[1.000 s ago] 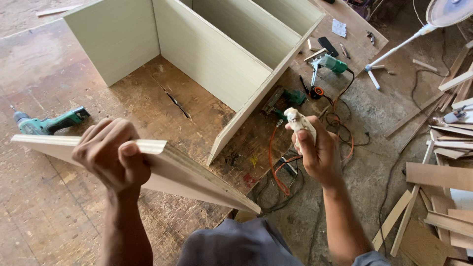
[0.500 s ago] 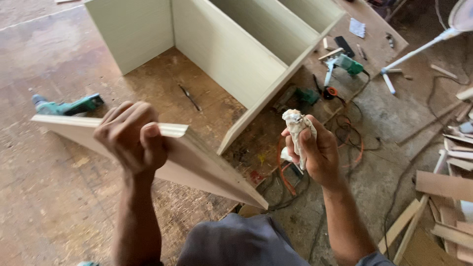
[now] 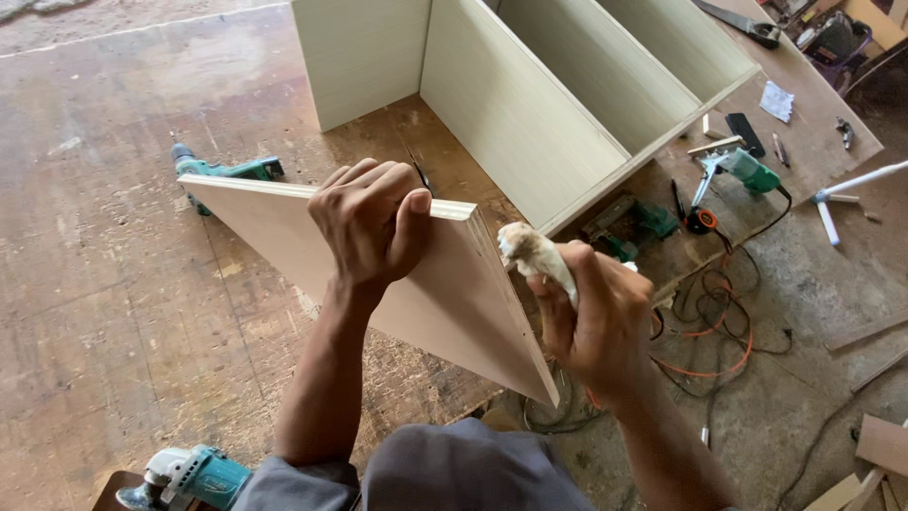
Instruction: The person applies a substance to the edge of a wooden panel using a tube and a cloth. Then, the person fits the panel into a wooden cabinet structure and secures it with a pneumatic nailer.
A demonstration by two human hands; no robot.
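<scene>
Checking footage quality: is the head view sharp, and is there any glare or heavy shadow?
Head view: sharp on the left hand, right hand and board; soft daylight, mild sheen on the floor at upper left, light shadow under the board; slight wide-angle bend at the edges.

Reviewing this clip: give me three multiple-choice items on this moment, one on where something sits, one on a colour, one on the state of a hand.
1. Where does the teal drill lie?
A. inside the cabinet
B. on the wooden work surface behind the held board
C. on the person's lap

2. What colour is the coiled cord on the floor?
A. orange
B. blue
C. white

3. What is the left hand doing?
A. resting flat on the work surface
B. holding a saw
C. gripping the top edge of the pale board

Answers: 1 B, it lies on the work surface past the board's far end. 2 A, orange loops show beside the right hand. 3 C, fingers curl over the board's edge.
</scene>
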